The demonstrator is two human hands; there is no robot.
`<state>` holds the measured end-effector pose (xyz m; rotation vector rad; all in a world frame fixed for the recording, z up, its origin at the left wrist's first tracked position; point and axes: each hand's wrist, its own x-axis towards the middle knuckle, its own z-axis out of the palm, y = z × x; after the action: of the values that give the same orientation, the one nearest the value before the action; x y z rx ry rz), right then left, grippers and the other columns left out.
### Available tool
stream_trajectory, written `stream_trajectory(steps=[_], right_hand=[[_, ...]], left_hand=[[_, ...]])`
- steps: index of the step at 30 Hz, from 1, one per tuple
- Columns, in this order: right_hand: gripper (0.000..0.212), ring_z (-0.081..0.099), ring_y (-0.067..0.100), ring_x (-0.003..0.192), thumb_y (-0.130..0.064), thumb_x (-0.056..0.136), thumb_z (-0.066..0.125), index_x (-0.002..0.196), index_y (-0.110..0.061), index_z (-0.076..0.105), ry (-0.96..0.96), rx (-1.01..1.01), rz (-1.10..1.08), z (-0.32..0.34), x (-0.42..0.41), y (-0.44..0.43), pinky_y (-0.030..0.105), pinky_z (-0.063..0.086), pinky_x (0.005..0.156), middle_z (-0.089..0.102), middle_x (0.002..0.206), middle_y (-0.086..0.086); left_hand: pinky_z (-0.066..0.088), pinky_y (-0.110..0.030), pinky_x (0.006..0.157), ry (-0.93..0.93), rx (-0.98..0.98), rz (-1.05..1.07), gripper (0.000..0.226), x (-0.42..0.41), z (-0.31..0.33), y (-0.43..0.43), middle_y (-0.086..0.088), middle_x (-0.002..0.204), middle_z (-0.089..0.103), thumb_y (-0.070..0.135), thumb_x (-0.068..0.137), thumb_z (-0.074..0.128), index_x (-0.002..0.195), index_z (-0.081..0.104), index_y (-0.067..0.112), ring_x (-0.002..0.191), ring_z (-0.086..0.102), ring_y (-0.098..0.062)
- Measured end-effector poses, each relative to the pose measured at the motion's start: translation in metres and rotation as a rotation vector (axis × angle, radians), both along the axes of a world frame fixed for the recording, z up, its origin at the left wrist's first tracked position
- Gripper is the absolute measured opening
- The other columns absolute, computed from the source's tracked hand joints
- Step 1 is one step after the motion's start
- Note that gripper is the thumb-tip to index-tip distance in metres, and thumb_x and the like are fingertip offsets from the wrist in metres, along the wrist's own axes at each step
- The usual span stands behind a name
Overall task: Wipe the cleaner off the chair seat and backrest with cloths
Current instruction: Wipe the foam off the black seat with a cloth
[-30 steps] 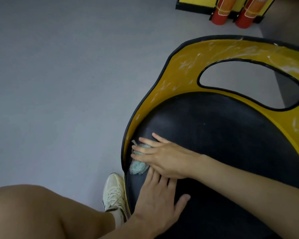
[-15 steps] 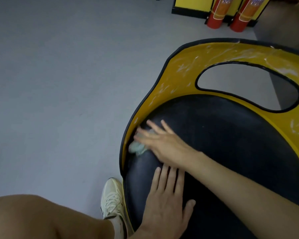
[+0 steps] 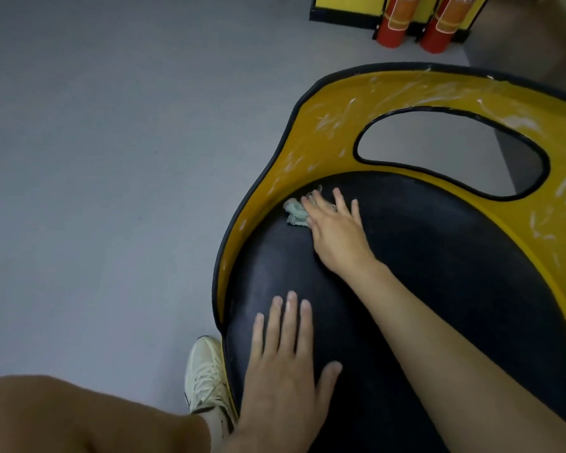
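Cloth (image 3: pixel 296 212), small, pale green and crumpled, lies on the black seat (image 3: pixel 438 273) at its far left edge, just where the seat meets the yellow backrest (image 3: pixel 340 103). The right hand (image 3: pixel 335 230) presses on it with straight, spread fingers; the hand is not closed around the cloth, it only covers a part of it, and the rest shows to the left of the fingertips. The left hand (image 3: pixel 281 364) rests flat on the near part of the seat, palm down, with fingers stretched and the thumb apart, and it holds nothing. The two hands are well apart.

White streaks of cleaner (image 3: pixel 415 89) are on the backrest, along its upper band and down both sides around the oval opening. The part of the seat in view looks dark and without streaks.

A bare knee (image 3: pixel 79 416) is at the lower left, and a white shoe (image 3: pixel 205 374) stands on the grey floor (image 3: pixel 111 158) just beside the seat edge. Two red cylinders (image 3: pixel 394 21) stand on the floor behind the chair.
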<state>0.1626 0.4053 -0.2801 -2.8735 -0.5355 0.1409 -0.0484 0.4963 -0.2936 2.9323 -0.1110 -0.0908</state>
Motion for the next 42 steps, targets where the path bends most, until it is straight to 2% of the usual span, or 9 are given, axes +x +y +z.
stream_trajectory(steps=[5, 10, 13, 16, 20, 23, 27, 31, 42], right_hand=[[0.057, 0.006, 0.023, 0.155, -0.017, 0.104, 0.038, 0.159, -0.026, 0.023, 0.028, -0.032, 0.432, 0.004, -0.049, 0.006, 0.051, 0.005, 0.125, 0.016, 0.168, -0.004], [0.05, 0.02, 0.036, 0.15, -0.017, 0.106, 0.034, 0.156, -0.021, 0.031, -0.019, -0.023, -0.251, -0.004, 0.015, -0.101, 0.06, 0.017, 0.12, 0.027, 0.164, 0.003], [0.05, 0.024, 0.038, 0.148, -0.01, 0.104, 0.036, 0.153, -0.019, 0.038, 0.007, 0.086, -0.126, -0.003, -0.01, -0.069, 0.057, 0.018, 0.12, 0.031, 0.162, 0.006], [0.05, 0.014, 0.026, 0.154, -0.009, 0.106, 0.038, 0.154, -0.021, 0.039, 0.126, 0.202, 0.19, 0.003, -0.06, -0.014, 0.047, 0.005, 0.125, 0.029, 0.164, 0.0], [0.042, 0.008, 0.006, 0.154, -0.018, 0.11, 0.033, 0.148, -0.029, 0.048, 0.292, 0.404, 0.238, 0.011, -0.08, -0.006, 0.032, 0.003, 0.126, 0.035, 0.16, -0.011], [0.039, 0.013, 0.006, 0.153, -0.021, 0.109, 0.037, 0.143, -0.03, 0.055, 0.284, 0.375, 0.36, 0.015, -0.092, -0.009, 0.026, 0.005, 0.125, 0.04, 0.157, -0.012], [0.049, 0.024, 0.023, 0.152, -0.03, 0.102, 0.027, 0.141, -0.032, 0.056, 0.114, 0.087, 0.466, 0.011, -0.067, -0.021, 0.043, 0.012, 0.125, 0.045, 0.155, -0.008], [0.045, 0.021, 0.028, 0.153, -0.013, 0.104, 0.045, 0.145, -0.032, 0.052, 0.059, 0.042, 0.269, 0.011, -0.035, -0.024, 0.042, 0.012, 0.125, 0.038, 0.16, -0.004], [0.057, 0.006, 0.027, 0.155, -0.015, 0.104, 0.041, 0.158, -0.028, 0.028, -0.027, -0.003, 0.334, -0.007, -0.004, -0.007, 0.045, -0.001, 0.123, 0.021, 0.167, -0.003]], left_hand=[[0.014, -0.051, 0.12, 0.022, 0.033, 0.079, 0.079, 0.034, -0.002, 0.023, -0.015, 0.165, 0.022, 0.06, 0.101, 0.023, 0.157, 0.026, 0.004, 0.154, 0.016, -0.03], [0.009, -0.051, 0.123, 0.046, 0.029, 0.06, 0.076, 0.034, -0.007, 0.02, -0.007, 0.169, 0.01, 0.059, 0.103, 0.02, 0.16, 0.015, 0.009, 0.156, -0.001, -0.028], [0.007, -0.054, 0.124, 0.051, 0.038, 0.041, 0.074, 0.035, -0.005, 0.02, -0.003, 0.17, 0.001, 0.059, 0.103, 0.017, 0.161, 0.008, 0.014, 0.155, -0.012, -0.029], [0.011, -0.058, 0.123, 0.075, 0.048, 0.025, 0.071, 0.035, 0.0, 0.021, -0.006, 0.168, 0.014, 0.056, 0.103, 0.021, 0.161, 0.019, 0.015, 0.155, 0.0, -0.034], [0.01, -0.058, 0.123, 0.092, 0.07, 0.002, 0.064, 0.037, 0.005, 0.021, -0.012, 0.155, 0.044, 0.05, 0.101, 0.029, 0.153, 0.038, 0.014, 0.147, 0.029, -0.038], [0.008, -0.06, 0.122, 0.096, 0.058, -0.008, 0.063, 0.036, 0.003, 0.021, -0.017, 0.155, 0.042, 0.046, 0.099, 0.035, 0.152, 0.042, 0.012, 0.154, 0.01, -0.039], [0.008, -0.06, 0.122, 0.093, 0.055, 0.007, 0.065, 0.036, 0.001, 0.021, -0.014, 0.161, 0.031, 0.052, 0.102, 0.028, 0.156, 0.036, 0.016, 0.154, -0.007, -0.038], [0.011, -0.061, 0.122, 0.066, 0.048, 0.014, 0.067, 0.037, 0.002, 0.021, -0.006, 0.168, 0.016, 0.056, 0.103, 0.021, 0.161, 0.016, 0.024, 0.154, -0.009, -0.037], [0.021, -0.06, 0.119, -0.022, 0.005, 0.042, 0.072, 0.038, -0.009, 0.02, -0.006, 0.163, 0.03, 0.056, 0.091, 0.042, 0.154, 0.041, 0.021, 0.152, 0.02, -0.038]])
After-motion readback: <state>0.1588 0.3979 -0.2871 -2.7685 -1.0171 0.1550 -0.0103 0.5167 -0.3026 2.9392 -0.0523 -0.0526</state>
